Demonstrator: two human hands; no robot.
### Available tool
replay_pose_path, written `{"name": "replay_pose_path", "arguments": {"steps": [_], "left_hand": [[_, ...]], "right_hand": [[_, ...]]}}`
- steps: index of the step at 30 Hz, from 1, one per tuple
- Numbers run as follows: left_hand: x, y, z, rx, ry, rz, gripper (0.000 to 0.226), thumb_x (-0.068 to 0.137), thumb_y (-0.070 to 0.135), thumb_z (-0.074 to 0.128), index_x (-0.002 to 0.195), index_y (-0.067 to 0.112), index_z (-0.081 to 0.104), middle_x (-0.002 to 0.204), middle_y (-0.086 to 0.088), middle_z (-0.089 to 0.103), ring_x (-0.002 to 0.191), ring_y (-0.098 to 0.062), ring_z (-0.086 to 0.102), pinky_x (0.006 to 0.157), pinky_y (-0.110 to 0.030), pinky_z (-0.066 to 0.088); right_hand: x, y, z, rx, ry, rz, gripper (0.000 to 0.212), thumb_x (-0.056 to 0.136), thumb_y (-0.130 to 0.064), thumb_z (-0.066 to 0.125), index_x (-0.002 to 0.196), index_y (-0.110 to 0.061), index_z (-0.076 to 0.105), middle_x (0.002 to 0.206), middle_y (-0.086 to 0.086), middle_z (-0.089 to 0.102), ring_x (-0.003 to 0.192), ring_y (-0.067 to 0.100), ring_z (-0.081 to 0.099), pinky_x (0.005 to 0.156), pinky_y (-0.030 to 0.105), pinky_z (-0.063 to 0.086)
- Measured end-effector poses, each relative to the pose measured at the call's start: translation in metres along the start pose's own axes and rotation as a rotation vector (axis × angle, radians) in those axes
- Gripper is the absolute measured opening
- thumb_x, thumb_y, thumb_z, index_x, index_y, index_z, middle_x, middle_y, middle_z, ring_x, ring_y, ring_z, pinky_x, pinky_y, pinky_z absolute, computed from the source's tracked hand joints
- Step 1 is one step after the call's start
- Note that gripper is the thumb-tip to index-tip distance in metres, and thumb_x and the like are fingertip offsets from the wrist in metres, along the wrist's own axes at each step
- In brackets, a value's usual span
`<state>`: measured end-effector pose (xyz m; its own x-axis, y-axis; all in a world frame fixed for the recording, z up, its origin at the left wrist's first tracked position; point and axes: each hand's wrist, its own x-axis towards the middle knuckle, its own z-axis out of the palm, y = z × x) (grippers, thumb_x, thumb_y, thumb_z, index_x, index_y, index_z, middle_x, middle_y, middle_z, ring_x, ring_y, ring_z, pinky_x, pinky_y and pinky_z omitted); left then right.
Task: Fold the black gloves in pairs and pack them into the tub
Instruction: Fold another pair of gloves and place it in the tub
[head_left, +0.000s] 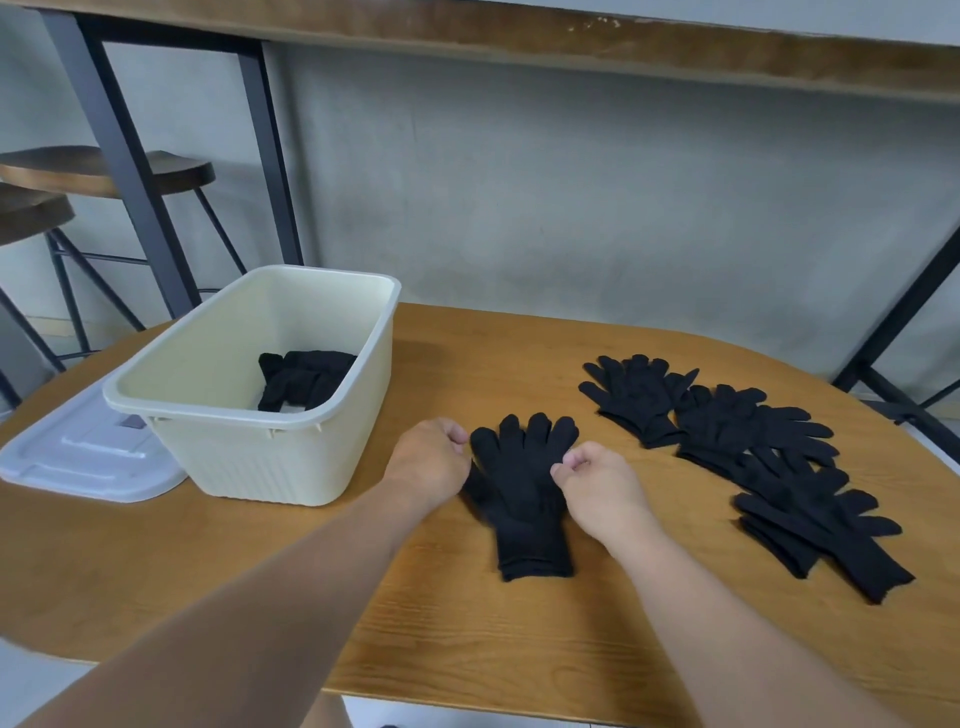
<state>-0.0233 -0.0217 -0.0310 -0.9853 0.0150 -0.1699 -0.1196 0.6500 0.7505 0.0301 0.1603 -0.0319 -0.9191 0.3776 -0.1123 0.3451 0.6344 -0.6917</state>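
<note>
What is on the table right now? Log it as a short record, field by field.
surface: oval wooden table
tub: cream plastic tub, left of centre, open
tub contents: one folded bundle of black gloves
lid: pale lid flat on the table, left of the tub
gloves in work: flat glove pair, fingers pointing away, cuff towards the person
left hand: left hand pinching the pair's left edge
right hand: right hand pinching its right edge
waiting: overlapping row of gloves at the right

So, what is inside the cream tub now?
Inside the tub lies a bundle of folded black gloves near its right wall. The near wall hides the floor closest to the person.
</note>
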Motion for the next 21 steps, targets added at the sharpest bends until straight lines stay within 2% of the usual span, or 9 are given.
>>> {"name": "replay_pose_path", "arguments": {"steps": [3,5,8,10,12,13,15,18,21], "left_hand": [[-0.007,-0.005,0.001,0.089,0.018,0.076,0.026,0.090,0.020,0.064,0.116,0.023,0.061,0.109,0.005,0.060,0.094,-0.011,0.058,0.075,-0.020,0.043],[-0.012,-0.006,0.002,0.140,0.035,0.156,0.026,0.089,0.024,0.066,0.115,0.024,0.062,0.108,0.007,0.054,0.091,-0.009,0.056,0.074,-0.019,0.042],[-0.026,-0.002,0.002,0.164,-0.023,0.271,0.008,0.089,0.026,0.066,0.097,0.026,0.066,0.098,0.008,0.056,0.078,-0.006,0.055,0.067,-0.018,0.043],[-0.040,-0.001,0.001,0.191,-0.064,0.328,0.005,0.088,0.026,0.066,0.083,0.027,0.066,0.090,0.010,0.059,0.072,-0.005,0.055,0.063,-0.018,0.045],[-0.055,-0.006,0.004,0.187,-0.098,0.347,0.011,0.087,0.027,0.066,0.076,0.028,0.065,0.089,0.010,0.061,0.073,-0.005,0.057,0.064,-0.021,0.050],[-0.063,-0.008,0.005,0.176,-0.117,0.350,0.011,0.086,0.029,0.067,0.075,0.028,0.065,0.089,0.011,0.061,0.074,-0.006,0.058,0.066,-0.022,0.052],[-0.074,-0.014,0.008,0.190,-0.144,0.367,0.010,0.083,0.036,0.070,0.081,0.028,0.067,0.090,0.012,0.058,0.077,-0.004,0.057,0.069,-0.019,0.050],[-0.079,-0.019,0.011,0.257,-0.171,0.390,0.034,0.075,0.052,0.074,0.098,0.029,0.066,0.095,0.015,0.054,0.079,-0.001,0.053,0.071,-0.015,0.044],[-0.080,-0.017,0.011,0.326,-0.160,0.418,0.046,0.071,0.055,0.076,0.104,0.029,0.056,0.100,0.013,0.050,0.080,-0.003,0.050,0.072,-0.019,0.045]], "right_hand": [[0.002,0.007,0.002,-0.085,-0.025,0.013,0.013,0.095,-0.031,0.059,0.105,-0.023,0.062,0.089,-0.004,0.064,0.080,0.015,0.060,0.073,0.031,0.051],[0.000,0.009,0.001,-0.164,-0.007,-0.001,0.020,0.094,-0.034,0.061,0.112,-0.025,0.060,0.093,-0.005,0.065,0.084,0.016,0.061,0.072,0.030,0.050],[-0.013,0.006,-0.006,-0.176,-0.019,-0.138,0.015,0.088,-0.040,0.067,0.097,-0.029,0.061,0.090,-0.007,0.063,0.077,0.012,0.059,0.065,0.029,0.049],[-0.026,0.007,-0.015,-0.111,-0.184,-0.252,0.015,0.081,-0.041,0.075,0.089,-0.033,0.066,0.090,-0.013,0.057,0.078,0.005,0.057,0.068,0.024,0.047],[-0.036,0.011,-0.020,-0.178,-0.376,-0.318,0.025,0.075,-0.041,0.080,0.097,-0.036,0.069,0.098,-0.016,0.053,0.082,0.001,0.055,0.076,0.023,0.048],[-0.038,0.014,-0.020,-0.249,-0.412,-0.352,0.029,0.076,-0.040,0.080,0.103,-0.036,0.069,0.102,-0.017,0.052,0.082,0.001,0.053,0.079,0.026,0.050],[-0.039,0.019,-0.018,-0.345,-0.358,-0.413,0.025,0.084,-0.036,0.073,0.109,-0.035,0.070,0.107,-0.018,0.052,0.084,0.003,0.053,0.085,0.031,0.052],[-0.039,0.016,-0.019,-0.381,-0.291,-0.467,0.019,0.095,-0.031,0.061,0.109,-0.030,0.073,0.111,-0.016,0.056,0.092,0.007,0.056,0.086,0.030,0.051],[-0.038,0.012,-0.024,-0.452,-0.271,-0.527,0.021,0.098,-0.030,0.055,0.111,-0.030,0.072,0.110,-0.015,0.057,0.094,0.007,0.053,0.085,0.029,0.050]]}}
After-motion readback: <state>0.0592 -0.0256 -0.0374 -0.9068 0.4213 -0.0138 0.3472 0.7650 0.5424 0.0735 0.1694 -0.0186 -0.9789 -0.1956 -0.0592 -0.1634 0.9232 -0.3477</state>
